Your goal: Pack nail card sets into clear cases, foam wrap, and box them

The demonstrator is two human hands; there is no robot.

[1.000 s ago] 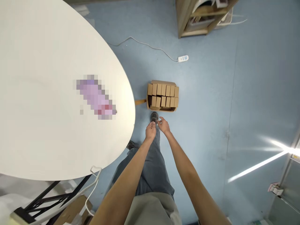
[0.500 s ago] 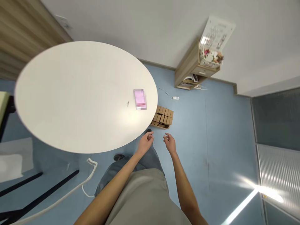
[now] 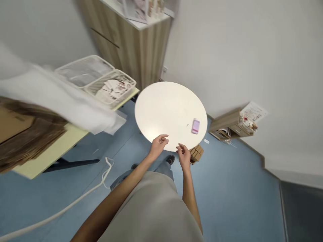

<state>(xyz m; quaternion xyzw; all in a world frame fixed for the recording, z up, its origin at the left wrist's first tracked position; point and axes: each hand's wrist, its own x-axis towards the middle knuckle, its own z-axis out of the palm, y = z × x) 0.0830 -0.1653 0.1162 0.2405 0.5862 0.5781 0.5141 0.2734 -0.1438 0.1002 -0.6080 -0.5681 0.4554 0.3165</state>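
My left hand [image 3: 158,145] hovers over the near edge of a round white table [image 3: 161,104], its fingers loosely bent, apart from the thumb and holding nothing. At the table's front right edge is my right hand [image 3: 183,154], also half curled with a gap between thumb and fingers and nothing in it. On the right side of the tabletop lies a pink, pixelated flat item [image 3: 195,126], whose kind I cannot make out. A small dark mark [image 3: 187,125] shows just left of it.
Small brown boxes [image 3: 197,153] sit on the floor beyond my right hand. To the left, a pale table [image 3: 52,148] carries white baskets [image 3: 111,87], white sheeting [image 3: 63,97] and brown cardboard [image 3: 27,134]. A white hose [image 3: 75,201] crosses the floor. A wooden shelf [image 3: 227,124] stands right.
The view has swung left and back, bringing the side table, baskets and cabinet into sight. The round table appears smaller and farther right. My hands keep nearly the same pose.
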